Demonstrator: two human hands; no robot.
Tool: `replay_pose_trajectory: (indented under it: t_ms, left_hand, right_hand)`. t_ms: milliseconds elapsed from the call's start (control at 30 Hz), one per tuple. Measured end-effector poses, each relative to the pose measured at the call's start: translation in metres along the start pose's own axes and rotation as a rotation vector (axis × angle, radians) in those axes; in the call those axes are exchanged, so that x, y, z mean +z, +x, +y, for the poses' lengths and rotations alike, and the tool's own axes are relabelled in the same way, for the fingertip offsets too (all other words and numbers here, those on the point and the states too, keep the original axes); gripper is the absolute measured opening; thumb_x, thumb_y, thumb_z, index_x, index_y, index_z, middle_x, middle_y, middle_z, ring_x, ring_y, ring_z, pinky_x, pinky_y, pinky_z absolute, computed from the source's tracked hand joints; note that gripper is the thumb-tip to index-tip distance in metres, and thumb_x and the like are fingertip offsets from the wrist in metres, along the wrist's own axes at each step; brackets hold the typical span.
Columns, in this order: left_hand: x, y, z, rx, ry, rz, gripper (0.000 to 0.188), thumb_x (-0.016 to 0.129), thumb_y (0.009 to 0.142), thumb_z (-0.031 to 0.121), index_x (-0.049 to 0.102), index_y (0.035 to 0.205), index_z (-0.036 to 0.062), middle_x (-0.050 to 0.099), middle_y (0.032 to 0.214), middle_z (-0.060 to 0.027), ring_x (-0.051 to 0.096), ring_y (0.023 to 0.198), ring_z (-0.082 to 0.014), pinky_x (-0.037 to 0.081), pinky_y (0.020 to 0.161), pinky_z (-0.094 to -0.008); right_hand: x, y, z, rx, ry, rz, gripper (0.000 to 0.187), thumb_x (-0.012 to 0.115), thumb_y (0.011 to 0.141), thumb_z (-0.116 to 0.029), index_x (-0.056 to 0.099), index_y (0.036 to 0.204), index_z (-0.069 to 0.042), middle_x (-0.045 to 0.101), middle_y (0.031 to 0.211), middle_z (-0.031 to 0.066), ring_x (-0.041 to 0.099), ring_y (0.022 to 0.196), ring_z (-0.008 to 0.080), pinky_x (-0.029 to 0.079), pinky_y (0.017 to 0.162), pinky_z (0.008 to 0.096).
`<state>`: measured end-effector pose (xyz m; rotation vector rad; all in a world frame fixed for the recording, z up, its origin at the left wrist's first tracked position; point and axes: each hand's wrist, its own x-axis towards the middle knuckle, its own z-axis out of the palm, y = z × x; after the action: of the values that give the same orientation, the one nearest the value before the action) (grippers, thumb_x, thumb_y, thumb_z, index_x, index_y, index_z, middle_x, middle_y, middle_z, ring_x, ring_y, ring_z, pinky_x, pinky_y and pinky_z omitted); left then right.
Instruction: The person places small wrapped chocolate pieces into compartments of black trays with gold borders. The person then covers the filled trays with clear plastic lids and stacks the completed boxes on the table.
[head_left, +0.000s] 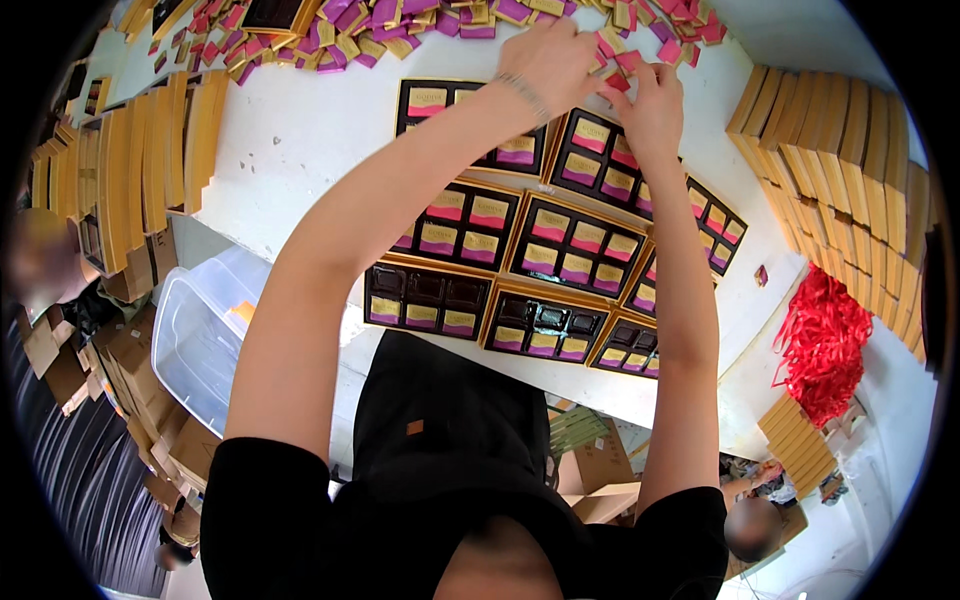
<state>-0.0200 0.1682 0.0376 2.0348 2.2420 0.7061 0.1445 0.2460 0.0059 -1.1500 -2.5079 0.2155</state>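
Observation:
Both arms stretch across the white table to a loose pile of small wrapped chocolates (465, 20) in gold with pink or purple. My left hand (552, 62) is closed at the pile's near edge, its fingertips mostly hidden. Beside it, my right hand (655, 108) pinches with thumb and fingers at a pink wrapped chocolate (619, 82). Under my wrists lie several gold-edged boxes with black compartment trays. A middle box (577, 246) has pink-and-gold pieces above purple-and-gold ones. In the nearest row, a box (428, 299) holds purple-and-gold pieces in its lower compartments; its upper ones are bare.
Tall stacks of gold boxes stand at the left (150, 150) and right (830, 170). Red ribbons (825, 345) heap at the right edge. A clear plastic bin (205, 335) sits below left, near cardboard boxes (130, 370). Other people work at far left and lower right.

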Motion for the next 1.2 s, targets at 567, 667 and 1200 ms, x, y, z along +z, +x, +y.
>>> replay_pose_trajectory:
  t_ms: [567,667,1200]
  left_hand:
    - [0.039,0.046,-0.034,-0.079,-0.014,-0.179,0.029,0.072,0.08,0.019,0.066,0.103,0.0019,0.064,0.102,-0.0155,0.061,0.103,-0.0342,0.05,0.087,-0.0436]
    - [0.03,0.04,-0.055,-0.04,-0.158,-0.22,0.024,0.07,0.081,0.022,0.067,0.096,0.0033,0.067,0.094,-0.0133,0.064,0.095,-0.0324,0.052,0.084,-0.0431]
    - [-0.122,-0.196,-0.098,0.252,-0.136,-0.043,0.046,0.065,0.077,-0.001,0.065,0.122,0.0072,0.068,0.12,-0.0093,0.064,0.114,-0.0285,0.055,0.094,-0.036]
  right_hand:
    - [0.001,0.032,0.038,0.279,0.428,-0.221,0.041,0.072,0.077,-0.011,0.064,0.116,-0.002,0.069,0.104,0.0209,0.069,0.088,0.0308,0.056,0.078,0.0363]
    - [0.001,0.037,0.058,0.507,0.789,-0.266,0.042,0.065,0.078,-0.003,0.063,0.119,0.0,0.071,0.1,0.0172,0.07,0.081,0.0242,0.057,0.071,0.0324]
    - [-0.027,-0.08,-0.16,0.056,0.866,-0.336,0.016,0.063,0.085,0.001,0.069,0.1,-0.003,0.071,0.094,0.0103,0.068,0.079,0.0211,0.054,0.071,0.0291]
